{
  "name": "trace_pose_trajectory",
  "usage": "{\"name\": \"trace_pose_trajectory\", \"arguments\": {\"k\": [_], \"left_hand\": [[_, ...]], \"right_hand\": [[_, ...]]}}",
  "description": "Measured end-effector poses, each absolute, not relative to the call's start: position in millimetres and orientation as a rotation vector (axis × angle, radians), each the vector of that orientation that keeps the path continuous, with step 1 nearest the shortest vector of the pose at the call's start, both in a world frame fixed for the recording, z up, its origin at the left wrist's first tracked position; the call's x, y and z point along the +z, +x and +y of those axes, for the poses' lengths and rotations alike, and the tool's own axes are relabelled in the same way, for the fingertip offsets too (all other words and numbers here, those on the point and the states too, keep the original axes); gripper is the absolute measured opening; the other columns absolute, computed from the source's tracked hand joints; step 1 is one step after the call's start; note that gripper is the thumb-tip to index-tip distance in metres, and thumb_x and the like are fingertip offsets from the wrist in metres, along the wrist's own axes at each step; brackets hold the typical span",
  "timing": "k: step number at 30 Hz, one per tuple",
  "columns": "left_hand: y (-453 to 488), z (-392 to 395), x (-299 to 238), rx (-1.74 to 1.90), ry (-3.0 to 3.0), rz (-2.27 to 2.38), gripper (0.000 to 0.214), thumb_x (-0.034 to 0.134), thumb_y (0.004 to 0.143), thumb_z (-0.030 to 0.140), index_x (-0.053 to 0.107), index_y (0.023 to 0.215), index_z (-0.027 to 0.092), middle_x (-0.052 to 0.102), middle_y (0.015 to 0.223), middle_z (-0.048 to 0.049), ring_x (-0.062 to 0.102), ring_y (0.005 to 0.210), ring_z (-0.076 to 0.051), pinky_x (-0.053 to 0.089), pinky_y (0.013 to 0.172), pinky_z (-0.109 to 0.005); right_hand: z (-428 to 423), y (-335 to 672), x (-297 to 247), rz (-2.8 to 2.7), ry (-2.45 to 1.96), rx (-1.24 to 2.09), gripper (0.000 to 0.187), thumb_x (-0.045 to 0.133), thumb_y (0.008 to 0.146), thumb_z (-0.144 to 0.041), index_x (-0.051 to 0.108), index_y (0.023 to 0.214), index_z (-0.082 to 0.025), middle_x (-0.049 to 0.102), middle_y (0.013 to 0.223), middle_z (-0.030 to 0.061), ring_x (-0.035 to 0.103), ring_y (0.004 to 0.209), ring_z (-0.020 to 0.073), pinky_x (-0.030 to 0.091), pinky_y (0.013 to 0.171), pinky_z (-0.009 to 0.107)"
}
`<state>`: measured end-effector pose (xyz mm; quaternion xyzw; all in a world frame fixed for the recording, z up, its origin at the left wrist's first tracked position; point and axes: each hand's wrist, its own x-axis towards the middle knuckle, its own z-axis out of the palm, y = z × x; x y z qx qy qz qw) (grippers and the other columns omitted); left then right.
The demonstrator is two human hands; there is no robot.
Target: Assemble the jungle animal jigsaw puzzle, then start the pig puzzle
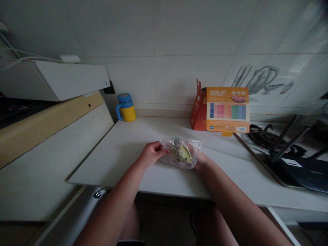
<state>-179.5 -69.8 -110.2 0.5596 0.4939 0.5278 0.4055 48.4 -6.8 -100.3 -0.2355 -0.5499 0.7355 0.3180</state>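
Fingers on bag (crinkled plastic)

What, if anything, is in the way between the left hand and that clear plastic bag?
Nothing visible: the left hand touches the clear plastic bag at its left end. The right hand is at the other end, partly hidden; the orange box stands farther back, to the right.
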Motion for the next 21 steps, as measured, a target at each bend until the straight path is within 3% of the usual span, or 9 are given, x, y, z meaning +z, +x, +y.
{"name": "trace_pose_trajectory", "arguments": {"k": [6, 9, 12, 14, 17, 21], "left_hand": [[-205, -71, -100, 1.921, 0.838, 1.278, 0.040, 0.091, 0.072, 0.049, 0.064, 0.074, 0.019, 0.054, 0.063, 0.0064, 0.048, 0.059, -0.009, 0.036, 0.057, -0.022], [-221, -66, -105, 1.992, 0.693, 1.351, 0.048, 0.083, 0.076, 0.061, 0.058, 0.076, 0.020, 0.049, 0.062, 0.0087, 0.045, 0.055, -0.008, 0.036, 0.055, -0.021], [-230, -55, -110, 1.933, 0.661, 1.399, 0.051, 0.080, 0.077, 0.066, 0.058, 0.081, 0.021, 0.056, 0.066, 0.0064, 0.053, 0.057, -0.009, 0.043, 0.058, -0.022], [-231, -45, -109, 1.828, 0.718, 1.389, 0.048, 0.082, 0.078, 0.063, 0.061, 0.087, 0.020, 0.068, 0.078, -0.0004, 0.066, 0.071, -0.013, 0.053, 0.068, -0.026], [-225, -28, -104, 1.647, 0.830, 1.377, 0.050, 0.089, 0.076, 0.054, 0.067, 0.104, 0.019, 0.076, 0.113, -0.0144, 0.075, 0.105, -0.024, 0.060, 0.089, -0.038], [-213, -9, -100, 1.558, 0.911, 1.484, 0.083, 0.095, 0.071, 0.053, 0.058, 0.138, 0.020, 0.054, 0.157, -0.0248, 0.055, 0.146, -0.034, 0.053, 0.109, -0.046]], "right_hand": [[-4, 59, -94, -1.199, -0.778, 2.066, 0.033, 0.074, 0.092, -0.051, 0.070, 0.109, -0.023, 0.075, 0.081, 0.0034, 0.069, 0.060, 0.0187, 0.059, 0.049, 0.029], [-1, 61, -94, -1.115, -0.875, 1.985, 0.032, 0.075, 0.092, -0.049, 0.069, 0.111, -0.025, 0.077, 0.086, 0.0038, 0.072, 0.065, 0.0198, 0.060, 0.049, 0.030], [5, 59, -97, -1.000, -0.940, 1.882, 0.029, 0.072, 0.094, -0.050, 0.070, 0.111, -0.026, 0.078, 0.092, 0.0048, 0.074, 0.072, 0.0202, 0.062, 0.053, 0.031], [9, 57, -98, -0.953, -0.962, 1.826, 0.028, 0.070, 0.096, -0.050, 0.070, 0.110, -0.027, 0.079, 0.096, 0.0051, 0.074, 0.074, 0.0203, 0.063, 0.055, 0.032], [11, 55, -99, -0.924, -0.966, 1.770, 0.027, 0.068, 0.097, -0.051, 0.071, 0.108, -0.027, 0.079, 0.098, 0.0056, 0.075, 0.075, 0.0204, 0.063, 0.058, 0.032], [11, 54, -99, -0.920, -0.963, 1.729, 0.027, 0.069, 0.096, -0.051, 0.072, 0.105, -0.026, 0.079, 0.096, 0.0055, 0.073, 0.073, 0.0200, 0.064, 0.057, 0.032]]}}
